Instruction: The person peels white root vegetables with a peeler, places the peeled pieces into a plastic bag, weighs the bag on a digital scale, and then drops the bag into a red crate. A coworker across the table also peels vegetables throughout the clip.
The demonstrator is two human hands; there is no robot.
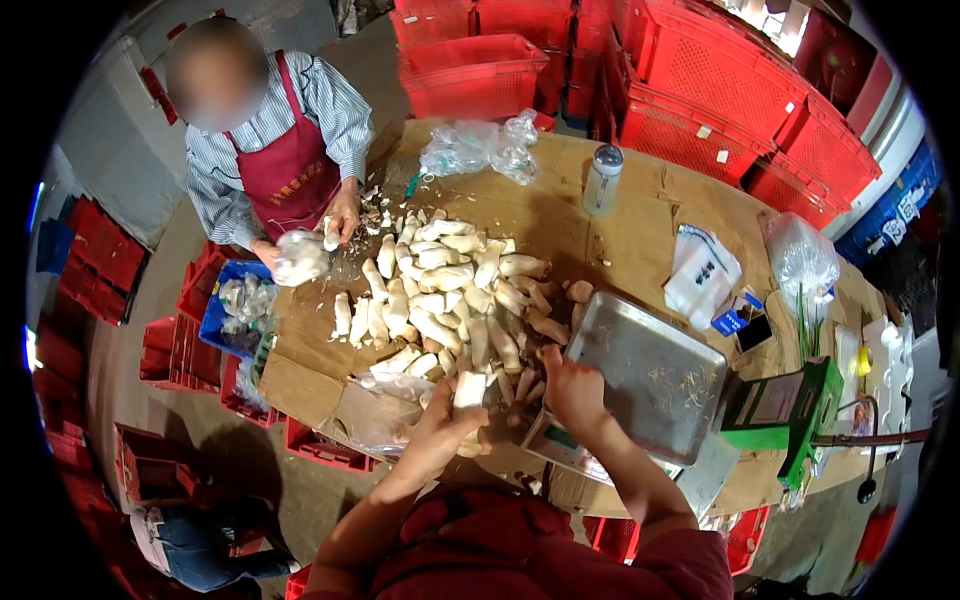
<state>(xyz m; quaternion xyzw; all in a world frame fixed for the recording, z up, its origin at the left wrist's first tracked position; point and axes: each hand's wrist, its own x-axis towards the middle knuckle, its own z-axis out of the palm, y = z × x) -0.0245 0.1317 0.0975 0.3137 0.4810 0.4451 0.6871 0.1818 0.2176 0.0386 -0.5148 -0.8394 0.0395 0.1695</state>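
My left hand (pixel 450 426) is closed around a thick white mushroom stem (pixel 470 390), held above the near edge of the table. To its right, my right hand (pixel 574 390) is curled beside the metal tray's left edge; a small yellowish thing shows at its fingers, too small to name. A large heap of king oyster mushrooms (pixel 448 277) lies just beyond both hands. Left of my left hand lies a clear plastic bag (pixel 379 409). The shallow metal tray (pixel 645 367) holds thin scraps.
A co-worker (pixel 289 150) across the table holds a bagged bundle and a mushroom. A water bottle (pixel 602 180), plastic bags (pixel 480 146) and a green scale (pixel 784 424) stand or lie on the cardboard-covered table (pixel 645 195). Red crates (pixel 469 75) are stacked behind; a blue crate (pixel 236 307) is left.
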